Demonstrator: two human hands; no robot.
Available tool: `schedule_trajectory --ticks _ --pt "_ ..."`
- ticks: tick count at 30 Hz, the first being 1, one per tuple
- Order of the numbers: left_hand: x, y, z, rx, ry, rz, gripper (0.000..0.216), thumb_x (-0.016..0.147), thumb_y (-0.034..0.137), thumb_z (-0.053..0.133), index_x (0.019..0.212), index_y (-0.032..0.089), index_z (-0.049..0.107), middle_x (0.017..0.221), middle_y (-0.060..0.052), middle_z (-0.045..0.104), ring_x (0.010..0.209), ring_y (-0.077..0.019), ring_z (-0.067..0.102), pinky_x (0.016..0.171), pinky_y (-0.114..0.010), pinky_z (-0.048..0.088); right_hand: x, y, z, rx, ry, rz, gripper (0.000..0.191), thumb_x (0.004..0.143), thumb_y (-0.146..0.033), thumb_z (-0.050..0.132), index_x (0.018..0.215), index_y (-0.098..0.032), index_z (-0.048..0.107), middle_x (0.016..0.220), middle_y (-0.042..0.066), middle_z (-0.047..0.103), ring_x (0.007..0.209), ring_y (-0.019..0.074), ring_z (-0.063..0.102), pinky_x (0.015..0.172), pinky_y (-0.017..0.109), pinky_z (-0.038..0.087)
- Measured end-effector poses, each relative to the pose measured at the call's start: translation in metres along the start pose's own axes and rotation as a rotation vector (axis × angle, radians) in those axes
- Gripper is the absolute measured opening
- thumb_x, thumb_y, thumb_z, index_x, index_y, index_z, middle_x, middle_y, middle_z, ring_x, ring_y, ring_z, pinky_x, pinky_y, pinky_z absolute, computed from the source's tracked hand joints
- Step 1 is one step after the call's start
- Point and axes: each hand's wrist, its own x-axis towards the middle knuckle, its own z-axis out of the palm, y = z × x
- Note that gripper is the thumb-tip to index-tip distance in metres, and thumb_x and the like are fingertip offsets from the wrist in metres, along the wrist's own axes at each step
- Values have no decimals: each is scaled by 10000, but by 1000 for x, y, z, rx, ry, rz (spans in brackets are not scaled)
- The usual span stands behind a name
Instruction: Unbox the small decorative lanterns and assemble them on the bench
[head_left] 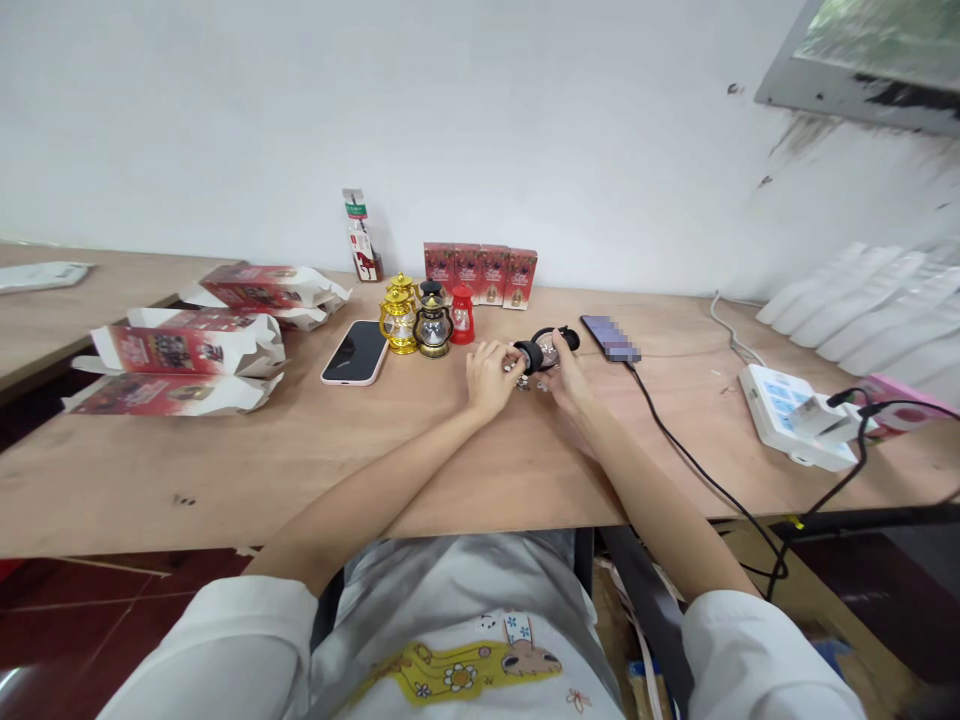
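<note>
Both my hands meet over the middle of the wooden table [300, 450]. My left hand [491, 375] curls its fingers against one end of a small black toy lantern [544, 350] that lies on its side. Around the lantern's other side my right hand [564, 378] is wrapped, gripping it. Some tiny parts lie on the table under the fingers; I cannot make them out. Just beyond my left hand stand three small lanterns: a gold one [398, 313], a black one [433, 322] and a red one [462, 314].
A black phone [355, 352] lies left of the lanterns, another phone [610, 337] on a cable to the right. Red boxes [481, 273] line the wall, flattened red cartons [180, 350] sit far left. A white power strip [787, 410] with plugs is at right.
</note>
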Motion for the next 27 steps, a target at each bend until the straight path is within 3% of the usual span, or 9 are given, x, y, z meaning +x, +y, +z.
schedule_trajectory --ticks 7,27 --pt "1 0 -2 0 -73 -68 62 836 208 590 780 214 617 898 0 683 905 -185 574 785 -332 350 1 7 -2 -51 7 -226 422 611 -410 771 903 -236 522 774 -45 653 708 130 631 566 247 558" --pt "2 2 -3 52 -63 -26 61 803 198 576 757 206 538 858 -8 654 888 -186 574 771 -330 327 -1 8 1 -47 3 -194 400 600 -467 771 822 -218 550 694 -36 648 622 127 614 498 223 516"
